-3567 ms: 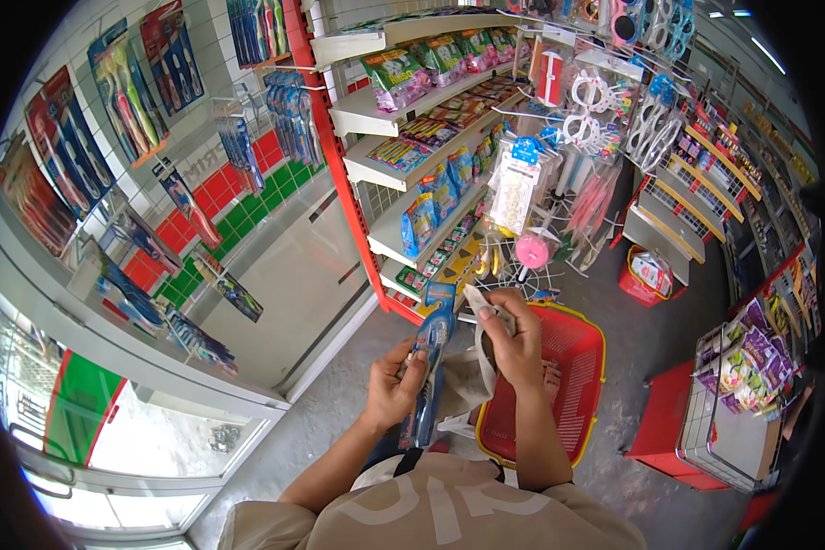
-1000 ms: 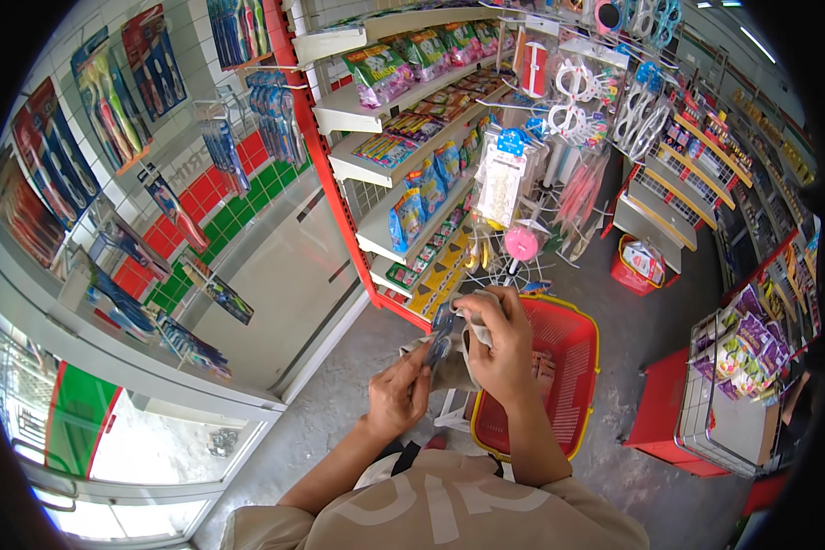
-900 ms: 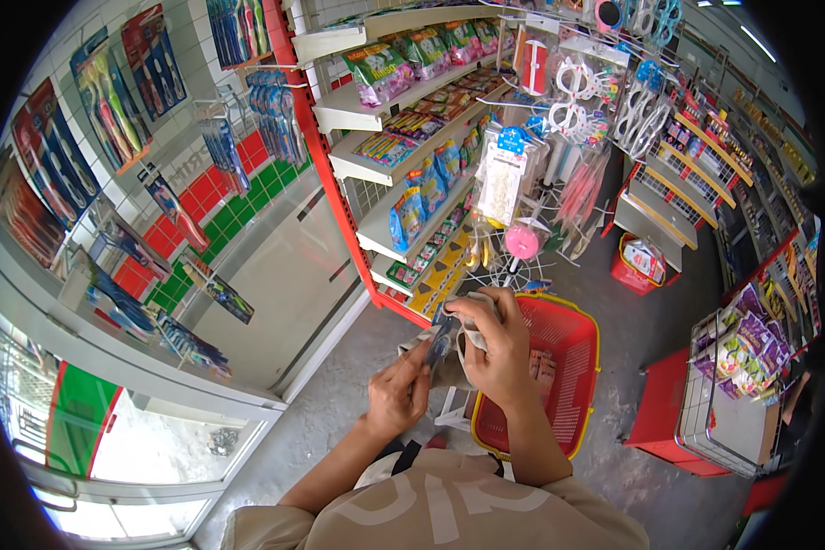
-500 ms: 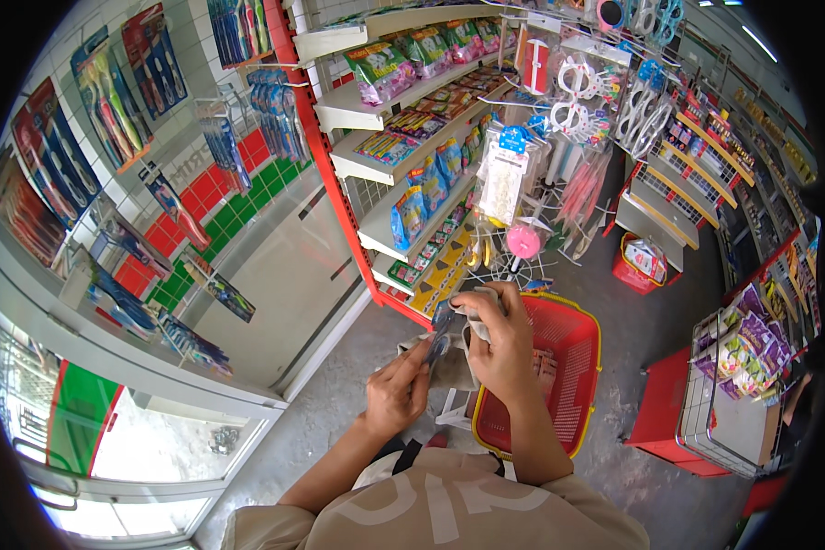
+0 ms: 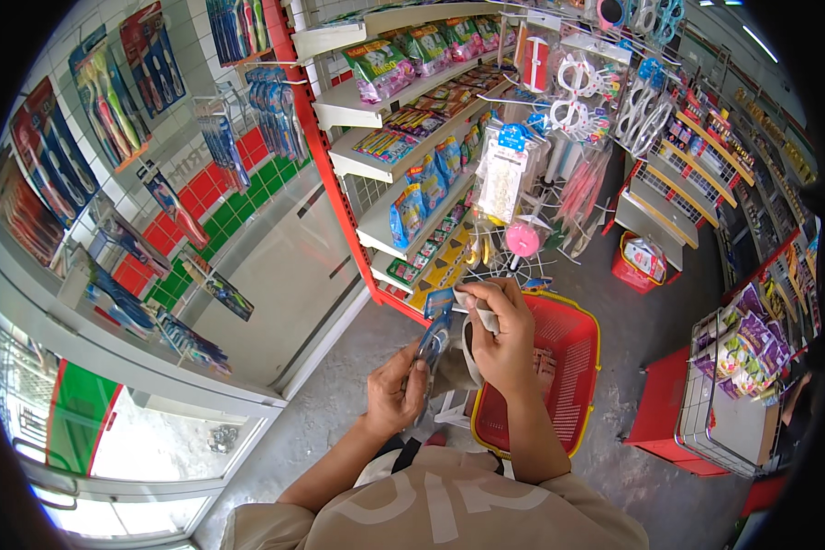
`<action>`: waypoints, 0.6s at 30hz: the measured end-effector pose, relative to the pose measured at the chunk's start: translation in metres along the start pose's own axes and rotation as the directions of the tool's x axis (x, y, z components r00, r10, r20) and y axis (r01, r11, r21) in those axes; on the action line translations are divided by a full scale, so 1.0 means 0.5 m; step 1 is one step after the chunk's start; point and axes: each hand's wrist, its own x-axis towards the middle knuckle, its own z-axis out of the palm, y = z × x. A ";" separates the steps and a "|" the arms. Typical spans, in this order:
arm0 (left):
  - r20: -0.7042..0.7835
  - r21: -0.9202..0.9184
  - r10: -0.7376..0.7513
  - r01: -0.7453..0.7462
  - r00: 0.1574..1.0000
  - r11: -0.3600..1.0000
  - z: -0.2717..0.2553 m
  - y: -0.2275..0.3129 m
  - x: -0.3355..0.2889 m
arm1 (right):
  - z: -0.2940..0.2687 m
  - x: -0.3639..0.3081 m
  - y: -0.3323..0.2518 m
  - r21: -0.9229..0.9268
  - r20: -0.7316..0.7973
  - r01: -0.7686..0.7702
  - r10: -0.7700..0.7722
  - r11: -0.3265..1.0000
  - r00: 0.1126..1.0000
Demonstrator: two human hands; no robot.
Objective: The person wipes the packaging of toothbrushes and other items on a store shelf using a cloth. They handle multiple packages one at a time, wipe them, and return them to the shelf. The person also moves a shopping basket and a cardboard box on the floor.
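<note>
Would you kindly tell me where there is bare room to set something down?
There is bare floor between the red basket and the red-sided wire bin, and another patch between the left hand and the pale panel. It is crowded at the hanging packets and stocked shelves.

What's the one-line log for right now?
left hand: holds blue package | right hand: holds greyish cloth | nearby: red basket

Saw green-and-pink bags (image 5: 382, 69) lined up on an upper white shelf (image 5: 344, 112), flat packets (image 5: 396, 137) on a middle shelf (image 5: 362, 167), blue pouches (image 5: 409, 217) upright on a lower shelf (image 5: 382, 243). Found two red baskets, one large (image 5: 573, 367), one smaller (image 5: 634, 279), on grey floor (image 5: 325, 385).
</note>
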 end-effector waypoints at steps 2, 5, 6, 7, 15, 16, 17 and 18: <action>-0.015 -0.075 -0.093 0.092 0.996 0.993 0.006 0.000 -0.005 | 0.009 -0.006 0.002 0.029 -0.012 -0.041 0.041 0.999 0.999; 0.009 -0.353 -0.216 0.205 0.976 0.913 0.013 -0.006 -0.006 | 0.018 -0.023 -0.001 -0.015 -0.005 -0.014 0.014 1.000 1.000; 0.003 -0.369 -0.223 0.208 0.975 0.906 0.015 -0.010 -0.005 | 0.019 -0.027 -0.002 -0.055 0.008 0.012 -0.012 0.998 1.000; -0.003 -0.385 -0.230 0.211 0.973 0.899 0.015 -0.013 -0.003 | 0.021 -0.030 -0.003 -0.079 0.012 0.029 -0.028 0.996 1.000; -0.003 -0.328 -0.212 0.200 0.977 0.923 0.018 -0.009 0.003 | 0.010 -0.017 0.000 -0.080 0.033 -0.047 0.050 0.996 0.998; 0.006 -0.331 -0.219 0.208 0.976 0.920 0.017 -0.007 0.004 | 0.008 -0.017 -0.001 -0.073 0.061 -0.053 0.057 0.996 0.996; 0.013 -0.323 -0.225 0.217 0.974 0.921 0.016 -0.004 0.006 | 0.006 -0.017 -0.004 -0.110 0.046 -0.034 0.039 0.993 0.998; 0.011 -0.312 -0.227 0.219 0.974 0.925 0.015 -0.002 0.008 | 0.005 -0.017 -0.006 -0.128 0.024 -0.011 0.014 0.992 1.000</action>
